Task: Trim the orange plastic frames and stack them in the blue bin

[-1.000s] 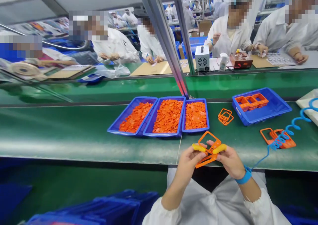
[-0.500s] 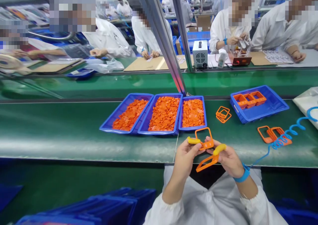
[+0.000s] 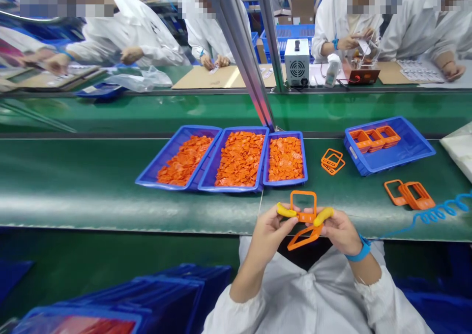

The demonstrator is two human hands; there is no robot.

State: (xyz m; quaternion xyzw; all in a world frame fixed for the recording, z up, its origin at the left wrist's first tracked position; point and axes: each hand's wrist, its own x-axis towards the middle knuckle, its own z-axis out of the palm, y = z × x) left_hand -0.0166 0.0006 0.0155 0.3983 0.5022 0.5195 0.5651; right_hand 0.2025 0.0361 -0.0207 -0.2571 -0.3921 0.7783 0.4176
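My left hand pinches the lower left corner of an upright orange plastic frame, a yellow cover on its index finger. My right hand, also with a yellow finger cover and a blue wrist strap, grips a second orange frame that tilts down below the first. Its covered finger touches the first frame's lower right corner. Beyond my hands stand three blue trays of small orange pieces: a left tray, a middle tray and a right tray.
Two loose orange frames lie right of the trays. A blue tray holds stacked frames, with more frames in front of it. A coiled blue cord runs from my wrist strap. A metal post rises behind the trays; co-workers sit across.
The upright frame now faces me more squarely, and my right finger has moved in onto its lower corner. My view has tipped down slightly, so the scene sits higher.
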